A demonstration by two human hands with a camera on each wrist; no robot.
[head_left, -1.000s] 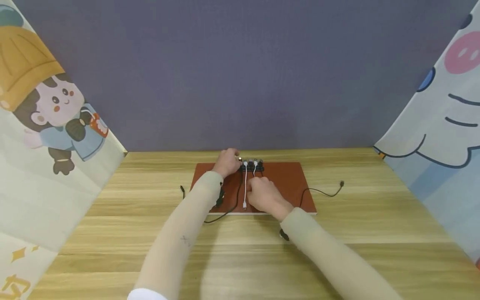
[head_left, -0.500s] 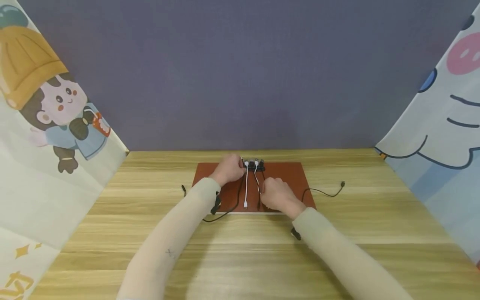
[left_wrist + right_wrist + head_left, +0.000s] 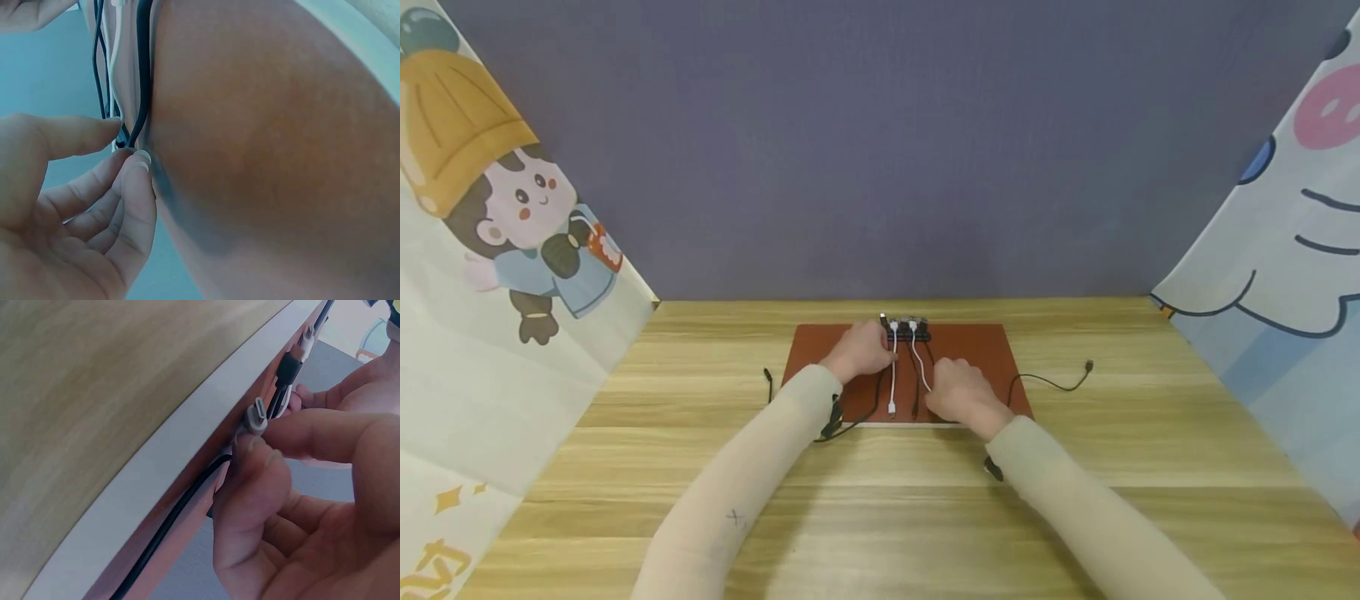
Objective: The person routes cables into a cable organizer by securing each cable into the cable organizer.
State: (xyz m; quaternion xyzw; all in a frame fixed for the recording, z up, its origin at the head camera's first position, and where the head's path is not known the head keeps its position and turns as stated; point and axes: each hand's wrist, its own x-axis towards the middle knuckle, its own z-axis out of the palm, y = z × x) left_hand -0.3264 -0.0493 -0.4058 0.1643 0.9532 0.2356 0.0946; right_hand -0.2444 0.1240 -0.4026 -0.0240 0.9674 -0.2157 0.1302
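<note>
A black cable holder [image 3: 912, 337] stands at the back of a reddish-brown board [image 3: 977, 367], with white and black cables running forward from it. My right hand [image 3: 958, 390] pinches a white charging cable by its plug [image 3: 256, 417], near the board's front edge. Just left of the holder is my left hand [image 3: 859, 350], its fingers bent and the thumb [image 3: 81, 134] apart from the fingertips. A thick black cable [image 3: 144, 62] passes close behind those fingertips; its black plug [image 3: 883, 320] sits at the holder's left end. Whether the left fingers touch this cable is hidden.
Another white cable [image 3: 892, 383] and a black one [image 3: 915, 392] lie side by side on the board. A black cable end [image 3: 1088, 365] extends over the wooden table [image 3: 880, 508] on the right, and another plug [image 3: 767, 375] lies left. A grey panel [image 3: 880, 150] stands behind.
My left hand has come down from the holder toward me, uncovering the black plug at its left end. The right hand has shifted right, drawing the white cable's end that way.
</note>
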